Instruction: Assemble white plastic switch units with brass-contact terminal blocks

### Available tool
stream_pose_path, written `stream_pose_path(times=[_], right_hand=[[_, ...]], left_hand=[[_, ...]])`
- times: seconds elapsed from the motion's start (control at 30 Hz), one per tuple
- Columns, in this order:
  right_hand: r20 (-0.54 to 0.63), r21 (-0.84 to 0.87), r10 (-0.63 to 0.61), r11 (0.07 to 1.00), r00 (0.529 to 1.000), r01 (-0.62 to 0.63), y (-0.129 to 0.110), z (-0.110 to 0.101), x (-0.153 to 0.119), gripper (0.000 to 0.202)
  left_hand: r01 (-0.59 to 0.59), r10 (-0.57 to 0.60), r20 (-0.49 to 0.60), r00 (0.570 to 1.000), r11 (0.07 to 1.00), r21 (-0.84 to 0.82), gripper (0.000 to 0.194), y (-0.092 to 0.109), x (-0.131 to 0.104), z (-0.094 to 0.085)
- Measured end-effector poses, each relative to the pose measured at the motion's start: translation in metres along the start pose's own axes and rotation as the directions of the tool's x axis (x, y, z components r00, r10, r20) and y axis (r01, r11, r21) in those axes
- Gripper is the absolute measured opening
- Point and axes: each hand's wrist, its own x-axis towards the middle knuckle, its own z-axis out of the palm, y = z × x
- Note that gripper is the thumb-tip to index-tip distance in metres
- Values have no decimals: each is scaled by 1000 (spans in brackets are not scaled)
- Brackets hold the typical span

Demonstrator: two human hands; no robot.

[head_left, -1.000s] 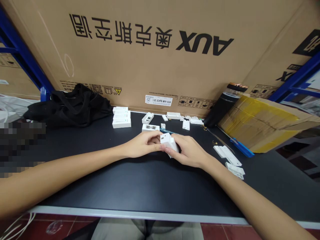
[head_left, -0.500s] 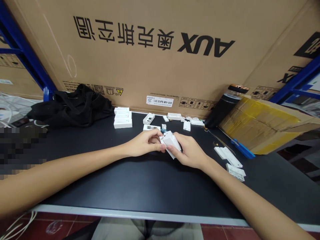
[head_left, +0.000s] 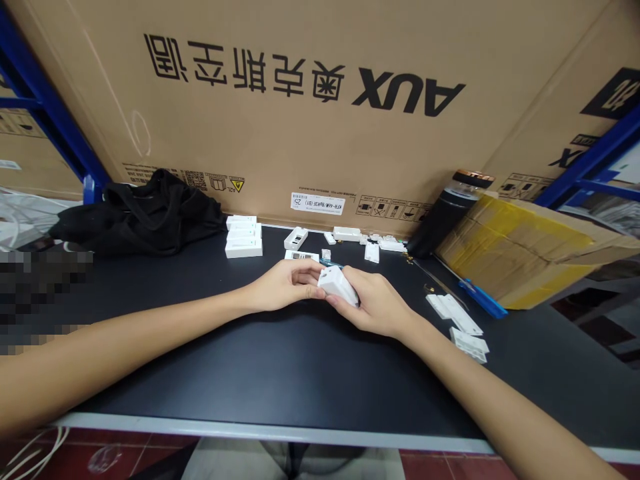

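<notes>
Between my hands, above the black tabletop (head_left: pixel 280 373), is a small white plastic casing (head_left: pixel 338 285), tilted. My right hand (head_left: pixel 371 297) grips its right side, thumb on the near face. My left hand (head_left: pixel 289 285) closes on its left end with thumb and fingers; part of the casing is hidden by the fingers. Just beyond my left hand lie a white part with dark slots (head_left: pixel 302 256) and a small clear-white piece (head_left: pixel 326 254). An open white casing (head_left: pixel 296 238) rests farther back.
White boxes (head_left: pixel 244 241) are stacked at back left beside a black cloth bag (head_left: pixel 150 217). Loose white parts (head_left: pixel 373 251) lie along the large carton (head_left: pixel 280 147). To the right are white covers (head_left: pixel 454 313), a blue tool (head_left: pixel 483 298), a black bottle (head_left: pixel 443 217) and a taped box (head_left: pixel 525 250).
The casing has turned in my hands, and the thin flap or edge that stuck out at its lower side no longer shows. The view has shifted slightly.
</notes>
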Motion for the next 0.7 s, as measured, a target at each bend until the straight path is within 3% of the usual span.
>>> stream_pose_path(times=[0.7], right_hand=[[-38,-150,-58,987,998,52,-3,-10,0,37]], left_hand=[[-86,91,67,994,993,-74,39,-6,2,-6]])
